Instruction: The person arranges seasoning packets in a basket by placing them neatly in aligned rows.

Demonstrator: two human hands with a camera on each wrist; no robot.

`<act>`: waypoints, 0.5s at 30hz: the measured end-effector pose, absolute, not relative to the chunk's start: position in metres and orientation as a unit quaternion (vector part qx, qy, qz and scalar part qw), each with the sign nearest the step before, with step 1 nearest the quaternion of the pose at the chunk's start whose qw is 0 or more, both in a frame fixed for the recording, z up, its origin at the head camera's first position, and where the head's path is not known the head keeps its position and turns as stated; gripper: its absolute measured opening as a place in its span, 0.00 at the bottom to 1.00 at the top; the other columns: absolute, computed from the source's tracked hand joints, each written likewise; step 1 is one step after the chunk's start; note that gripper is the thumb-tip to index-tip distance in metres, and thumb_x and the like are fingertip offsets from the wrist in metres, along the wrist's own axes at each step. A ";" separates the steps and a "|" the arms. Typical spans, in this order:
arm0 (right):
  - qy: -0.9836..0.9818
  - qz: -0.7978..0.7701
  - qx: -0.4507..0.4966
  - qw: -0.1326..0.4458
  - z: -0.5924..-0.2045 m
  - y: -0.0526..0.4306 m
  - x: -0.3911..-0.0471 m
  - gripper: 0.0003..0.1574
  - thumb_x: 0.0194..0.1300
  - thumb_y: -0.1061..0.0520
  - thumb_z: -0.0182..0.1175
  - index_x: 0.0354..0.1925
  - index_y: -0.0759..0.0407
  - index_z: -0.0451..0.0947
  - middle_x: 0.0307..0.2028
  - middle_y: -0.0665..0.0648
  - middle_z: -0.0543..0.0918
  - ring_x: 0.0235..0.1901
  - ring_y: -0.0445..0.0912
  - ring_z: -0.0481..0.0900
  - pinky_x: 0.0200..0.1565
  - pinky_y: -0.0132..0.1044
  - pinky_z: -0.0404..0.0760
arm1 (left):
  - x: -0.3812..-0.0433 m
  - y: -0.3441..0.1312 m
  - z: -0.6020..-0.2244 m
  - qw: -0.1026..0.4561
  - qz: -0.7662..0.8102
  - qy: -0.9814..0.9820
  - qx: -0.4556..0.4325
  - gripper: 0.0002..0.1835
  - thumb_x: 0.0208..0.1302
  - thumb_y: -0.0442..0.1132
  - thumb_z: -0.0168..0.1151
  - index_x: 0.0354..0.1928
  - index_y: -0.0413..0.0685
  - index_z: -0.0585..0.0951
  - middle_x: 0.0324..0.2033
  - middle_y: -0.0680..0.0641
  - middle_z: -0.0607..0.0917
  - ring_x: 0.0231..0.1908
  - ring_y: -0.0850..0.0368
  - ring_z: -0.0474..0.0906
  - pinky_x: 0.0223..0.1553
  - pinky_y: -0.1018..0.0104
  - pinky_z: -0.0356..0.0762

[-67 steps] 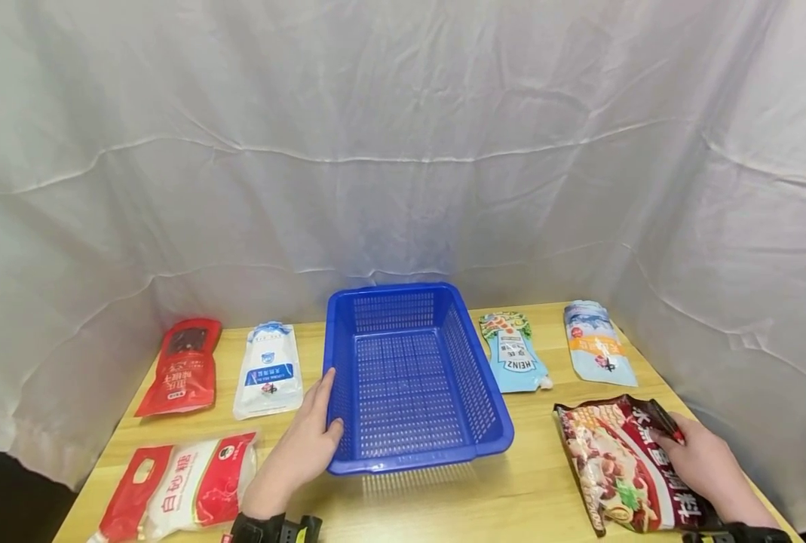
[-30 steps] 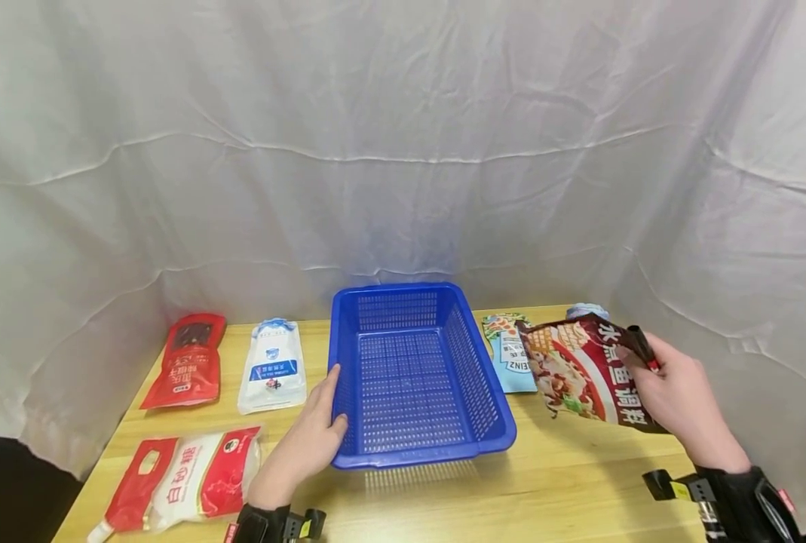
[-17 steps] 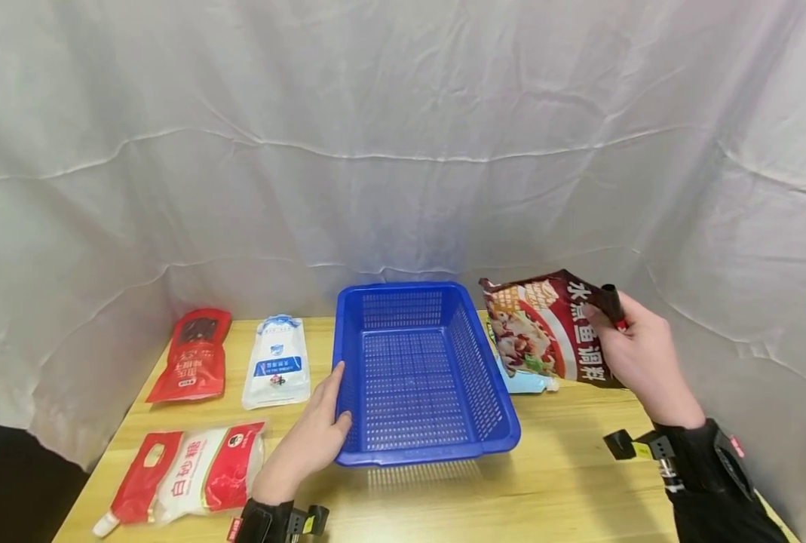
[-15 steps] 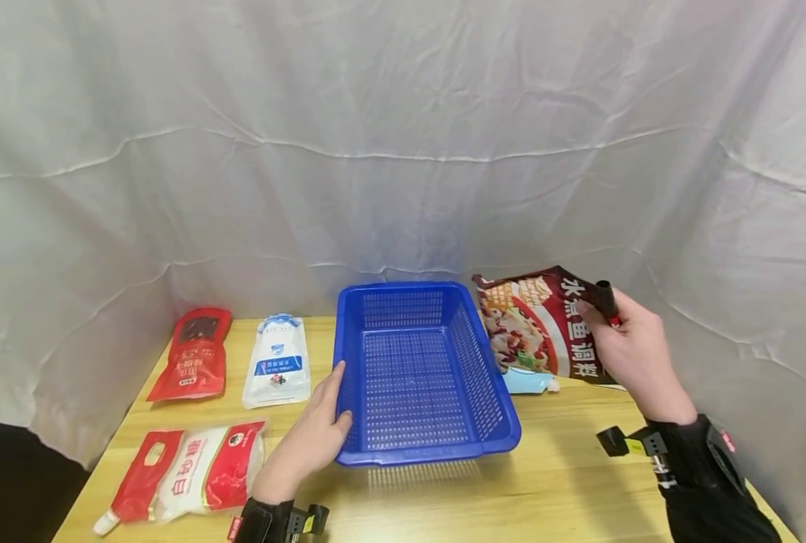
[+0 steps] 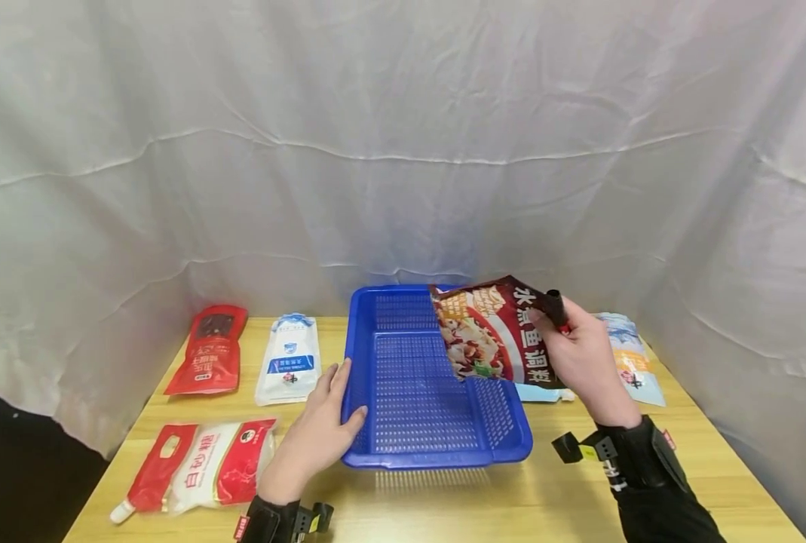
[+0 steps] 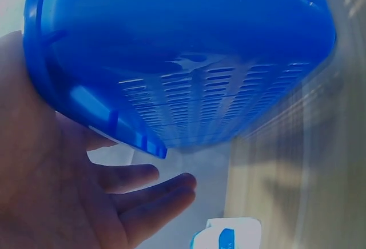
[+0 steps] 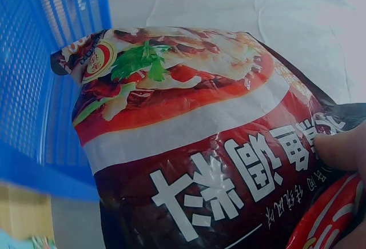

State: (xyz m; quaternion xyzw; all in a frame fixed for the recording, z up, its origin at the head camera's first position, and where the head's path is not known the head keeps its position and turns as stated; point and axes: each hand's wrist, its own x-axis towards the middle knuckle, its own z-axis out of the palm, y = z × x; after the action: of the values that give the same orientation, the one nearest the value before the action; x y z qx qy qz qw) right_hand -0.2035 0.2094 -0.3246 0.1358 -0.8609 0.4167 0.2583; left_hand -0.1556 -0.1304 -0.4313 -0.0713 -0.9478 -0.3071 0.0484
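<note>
My right hand [image 5: 582, 358] grips a dark red seasoning packet [image 5: 491, 332] by its right edge, thumb on the printed front. The packet hangs tilted over the right side of a blue plastic basket [image 5: 358, 339], covering part of its rim. The right wrist view shows the packet [image 7: 189, 117] large, with basket wall [image 7: 23, 89] at the left. My left hand [image 5: 317, 422] rests at the basket's left rim, thumb over it and fingers extended along it. In the left wrist view, the hand's loose fingers [image 6: 143, 197] spread below the blue rim.
To the left lie a red chili pouch [image 5: 209, 354], a white salt bag [image 5: 290, 362] and a red-and-white sugar bag [image 5: 202, 467]. Right of the basket, a light blue pouch [image 5: 541, 394] is mostly hidden. Another pouch [image 5: 636, 362] lies farther right. Grey-white cloth [image 5: 430, 211] hangs behind the table.
My right hand has lifted the seasoning packet from the table at the right and carried it leftward over the basket's right side. My left hand stays at the basket's left rim.
</note>
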 end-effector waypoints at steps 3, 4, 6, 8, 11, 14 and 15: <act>-0.855 0.426 0.145 0.260 -0.330 0.201 -0.205 0.12 0.63 0.50 0.55 0.42 0.53 0.77 0.35 0.60 0.82 0.28 0.44 0.78 0.25 0.39 0.81 | -0.156 -0.131 -0.427 0.082 -0.302 -0.947 -0.073 0.41 0.60 0.54 0.54 0.70 0.53 0.46 0.68 0.39 0.48 0.63 0.42 0.50 0.53 0.36 0.64; -0.853 0.428 0.147 0.258 -0.332 0.198 -0.205 0.12 0.63 0.50 0.55 0.42 0.53 0.77 0.35 0.60 0.82 0.28 0.44 0.78 0.25 0.40 0.81 | -0.156 -0.130 -0.425 0.097 -0.298 -0.947 -0.074 0.41 0.60 0.55 0.54 0.70 0.53 0.47 0.68 0.40 0.48 0.63 0.42 0.49 0.53 0.36 0.64; -0.850 0.437 0.151 0.253 -0.335 0.192 -0.205 0.11 0.63 0.50 0.56 0.42 0.53 0.77 0.36 0.59 0.82 0.28 0.44 0.78 0.26 0.43 0.81 | -0.156 -0.130 -0.420 0.129 -0.294 -0.944 -0.075 0.41 0.60 0.57 0.53 0.70 0.52 0.48 0.69 0.42 0.47 0.64 0.43 0.48 0.53 0.36 0.63; -0.847 0.442 0.155 0.250 -0.338 0.186 -0.204 0.10 0.63 0.51 0.56 0.41 0.52 0.77 0.36 0.59 0.82 0.28 0.43 0.78 0.26 0.44 0.81 | -0.157 -0.129 -0.416 0.160 -0.287 -0.941 -0.078 0.41 0.60 0.58 0.52 0.70 0.52 0.49 0.69 0.44 0.47 0.64 0.45 0.46 0.53 0.36 0.63; -0.843 0.444 0.168 0.254 -0.343 0.178 -0.203 0.10 0.62 0.53 0.56 0.42 0.51 0.77 0.36 0.58 0.82 0.29 0.42 0.77 0.26 0.44 0.80 | -0.158 -0.126 -0.410 0.196 -0.284 -0.935 -0.087 0.41 0.60 0.59 0.51 0.70 0.53 0.49 0.69 0.47 0.46 0.65 0.48 0.45 0.54 0.38 0.64; -0.838 0.437 0.190 0.267 -0.347 0.171 -0.202 0.11 0.62 0.56 0.57 0.44 0.51 0.78 0.36 0.57 0.82 0.30 0.41 0.77 0.27 0.44 0.80 | -0.160 -0.121 -0.402 0.228 -0.286 -0.925 -0.105 0.40 0.60 0.59 0.51 0.70 0.57 0.49 0.69 0.49 0.47 0.65 0.51 0.46 0.54 0.38 0.65; -0.836 0.434 0.197 0.270 -0.349 0.168 -0.201 0.12 0.62 0.56 0.57 0.45 0.51 0.77 0.37 0.56 0.82 0.31 0.41 0.77 0.27 0.44 0.80 | -0.161 -0.119 -0.399 0.238 -0.288 -0.921 -0.111 0.40 0.60 0.59 0.52 0.70 0.58 0.48 0.69 0.50 0.47 0.64 0.51 0.46 0.53 0.38 0.65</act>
State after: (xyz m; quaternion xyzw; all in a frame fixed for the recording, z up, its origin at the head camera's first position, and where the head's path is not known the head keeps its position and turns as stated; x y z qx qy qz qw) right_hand -0.2009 0.1683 -0.3489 0.1972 -0.8365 0.4339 0.2704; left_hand -0.1606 -0.1189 -0.3986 -0.1114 -0.9211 -0.2875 0.2376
